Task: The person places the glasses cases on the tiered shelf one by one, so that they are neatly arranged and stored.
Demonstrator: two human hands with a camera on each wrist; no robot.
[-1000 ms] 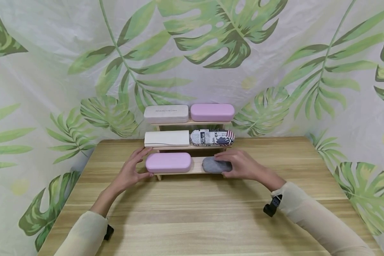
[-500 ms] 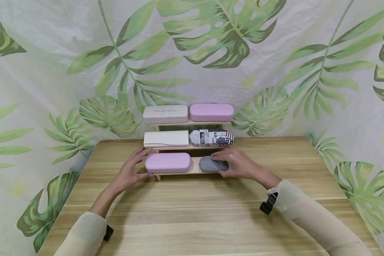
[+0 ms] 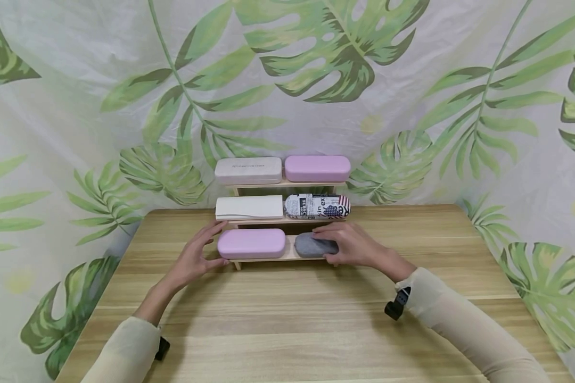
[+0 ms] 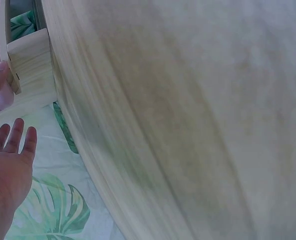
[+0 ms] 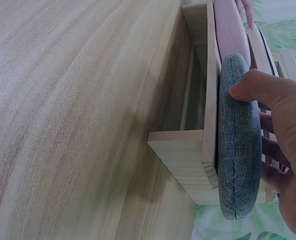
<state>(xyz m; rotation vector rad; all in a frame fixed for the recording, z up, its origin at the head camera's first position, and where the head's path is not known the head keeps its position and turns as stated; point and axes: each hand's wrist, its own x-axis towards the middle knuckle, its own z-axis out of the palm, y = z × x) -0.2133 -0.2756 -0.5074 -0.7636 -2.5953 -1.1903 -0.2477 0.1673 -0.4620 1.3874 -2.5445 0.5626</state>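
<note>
My right hand (image 3: 352, 244) grips a grey fabric glasses case (image 5: 237, 150) on the bottom step of a small wooden stepped rack (image 5: 185, 150). The thumb lies on the case's front, with fingers behind it. To its left on that step sits a pink glasses case (image 3: 251, 243); in the head view a narrow gap parts the two. My left hand (image 3: 196, 255) is at the rack's left end, fingers fairly straight and spread, thumb by the bottom step's front edge. In the left wrist view the thumb appears to touch the rack; whether it touches the pink case I cannot tell.
The middle step bears a white case (image 3: 249, 207) and a newsprint-patterned case (image 3: 318, 206). Up on the top step are an off-white case (image 3: 248, 171) and another pink case (image 3: 318, 168). The rack stands on a wooden table (image 3: 287, 319) before a leaf-patterned cloth (image 3: 287, 117).
My right hand has shifted left with the grey glasses case, narrowing its gap to the pink case on the bottom step. The left hand has stayed put.
</note>
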